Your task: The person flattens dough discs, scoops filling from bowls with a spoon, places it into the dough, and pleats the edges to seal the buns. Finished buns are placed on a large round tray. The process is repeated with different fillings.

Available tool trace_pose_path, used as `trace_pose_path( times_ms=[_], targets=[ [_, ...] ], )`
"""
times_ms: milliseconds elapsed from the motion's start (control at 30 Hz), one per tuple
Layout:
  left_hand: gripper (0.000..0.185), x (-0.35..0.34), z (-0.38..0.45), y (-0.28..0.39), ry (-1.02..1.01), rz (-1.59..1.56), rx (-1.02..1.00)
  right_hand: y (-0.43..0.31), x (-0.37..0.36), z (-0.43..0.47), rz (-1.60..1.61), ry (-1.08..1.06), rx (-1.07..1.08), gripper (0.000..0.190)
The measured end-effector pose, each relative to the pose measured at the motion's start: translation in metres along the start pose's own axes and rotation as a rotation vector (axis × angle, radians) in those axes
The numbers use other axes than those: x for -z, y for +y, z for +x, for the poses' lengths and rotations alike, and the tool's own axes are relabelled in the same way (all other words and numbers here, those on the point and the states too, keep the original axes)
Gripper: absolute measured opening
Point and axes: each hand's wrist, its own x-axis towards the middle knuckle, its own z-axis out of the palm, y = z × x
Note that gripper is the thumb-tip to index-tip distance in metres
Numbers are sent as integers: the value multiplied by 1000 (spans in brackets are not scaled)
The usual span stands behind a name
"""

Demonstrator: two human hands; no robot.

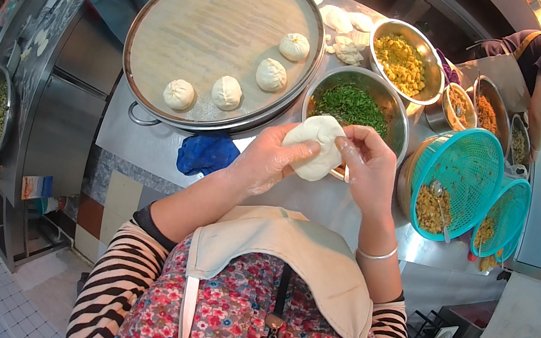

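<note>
Between my two hands is a flat, roundish dough wrapper (pixel 317 155). My left hand (pixel 270 155) grips its left side, thumb lying across the face of the dough. On the other side my right hand (pixel 367 159) pinches the right edge with thumb and fingers. The wrapper is held over the near part of a steel bowl (pixel 401 129) of chopped greens (pixel 352 106), and it hides some of that bowl. To the left, a round steamer tray (pixel 209 22) with a cloth liner carries several pleated buns, among them a near-left bun (pixel 179 94).
Dough pieces (pixel 348 50) lie behind the greens. A bowl of yellow filling (pixel 400 64) and more filling containers (pixel 487 112) stand at right, beside a turquoise colander (pixel 458 180) with a spoon. A blue cloth (pixel 208 153) lies by the tray. Another person (pixel 532 68) leans in at far right.
</note>
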Motion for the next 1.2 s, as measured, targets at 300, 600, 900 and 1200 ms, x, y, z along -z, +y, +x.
trace_pose_path(
  times_ms=[300,600,900,1200],
  targets=[
    [41,-3,1,3,62,-107,-55,0,-1,-3,74,-18,-70,17],
    [38,15,-1,-13,24,20,-109,-1,-5,5,-77,-54,-5,12],
    [34,20,-12,-7,98,94,-199,-5,-20,18,-17,-152,123,11],
    [44,31,-26,9,130,365,-257,-23,-46,27,-69,-186,153,9]
  ],
)
